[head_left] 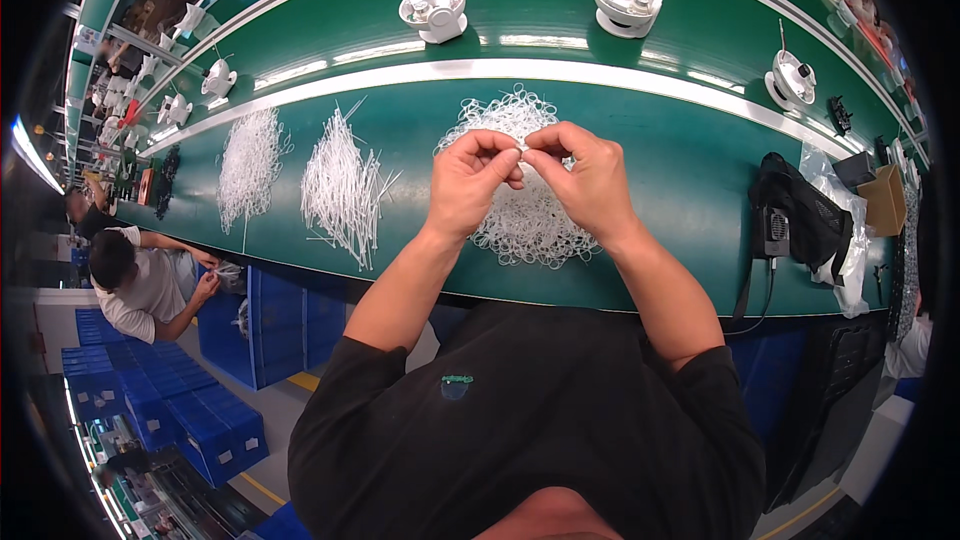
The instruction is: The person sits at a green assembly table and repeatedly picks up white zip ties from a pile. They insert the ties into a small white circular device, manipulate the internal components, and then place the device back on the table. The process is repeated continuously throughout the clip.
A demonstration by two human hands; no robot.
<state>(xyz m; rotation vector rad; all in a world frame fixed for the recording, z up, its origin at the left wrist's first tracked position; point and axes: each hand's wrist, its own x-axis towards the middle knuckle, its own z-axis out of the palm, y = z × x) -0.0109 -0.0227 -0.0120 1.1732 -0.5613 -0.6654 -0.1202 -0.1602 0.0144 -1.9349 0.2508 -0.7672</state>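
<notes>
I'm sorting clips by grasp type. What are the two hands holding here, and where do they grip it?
The left hand and right hand pinch one small white piece between their fingertips, above the pile of white loops. Which part is gripped cannot be told.

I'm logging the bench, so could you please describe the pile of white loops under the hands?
The pile of white loops is a loose, tangled, roughly round heap of thin, translucent, plastic-looking rings lying on the green table. The left hand and right hand meet above it, pinching a small white piece.
</notes>
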